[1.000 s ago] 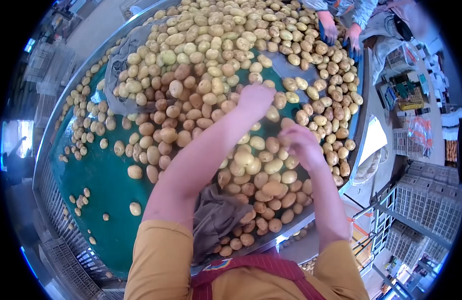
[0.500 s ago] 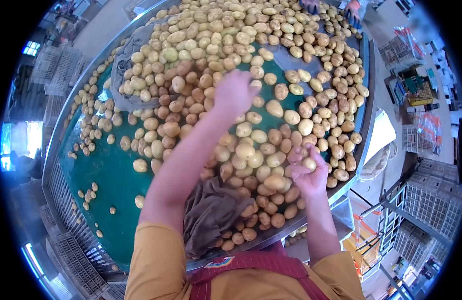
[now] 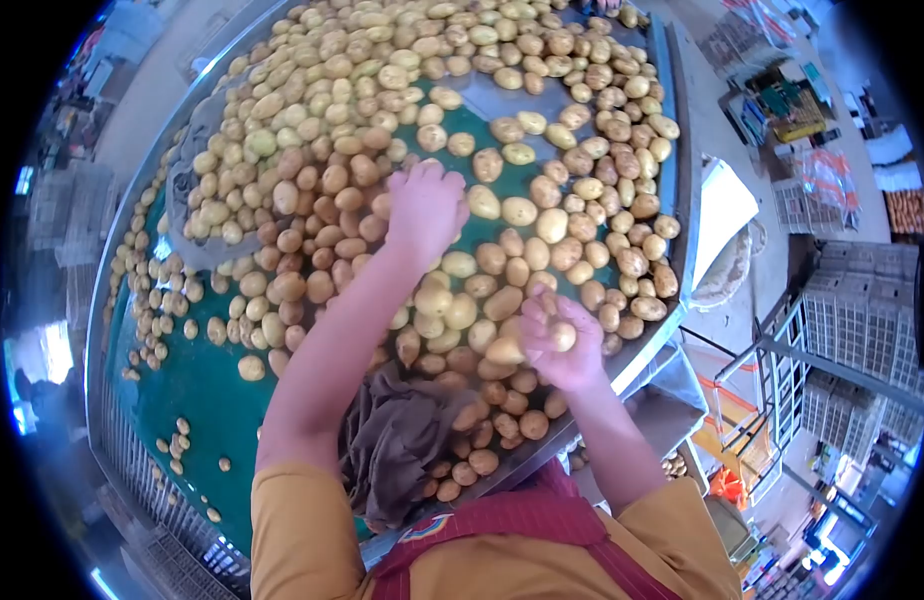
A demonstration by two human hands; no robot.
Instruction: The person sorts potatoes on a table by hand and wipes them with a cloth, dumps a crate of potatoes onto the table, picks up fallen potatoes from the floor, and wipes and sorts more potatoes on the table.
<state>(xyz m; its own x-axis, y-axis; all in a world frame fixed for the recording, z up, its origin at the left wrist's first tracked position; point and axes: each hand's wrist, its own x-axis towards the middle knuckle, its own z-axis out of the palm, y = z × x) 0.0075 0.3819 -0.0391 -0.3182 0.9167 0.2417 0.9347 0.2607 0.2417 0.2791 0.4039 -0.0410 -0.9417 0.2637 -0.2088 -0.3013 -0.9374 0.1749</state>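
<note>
Many yellow-brown potatoes (image 3: 327, 85) cover the sorting table, heaped thickest at the far side. My left hand (image 3: 425, 212) reaches over the middle of the pile, back upward and fingers curled down; a potato shows at its edge, partly hidden under the fingers. Nearer the front edge, my right hand (image 3: 567, 345) is closed, palm turned up, around a small pale potato (image 3: 562, 336). More potatoes lie right beside both hands. A crumpled dark cloth (image 3: 397, 435) rests on the table close to my body, below my left forearm.
The table's green surface (image 3: 197, 385) shows at the left. Its metal rim (image 3: 687, 190) runs along the right. A co-worker's hand (image 3: 604, 5) is at the far edge. Stacked crates (image 3: 862, 300) and a metal railing (image 3: 782, 375) stand to the right.
The view has shifted, so table and potatoes appear farther left. My left hand has come slightly nearer over the pile. My right hand still holds a potato. The co-worker's hands have mostly left view.
</note>
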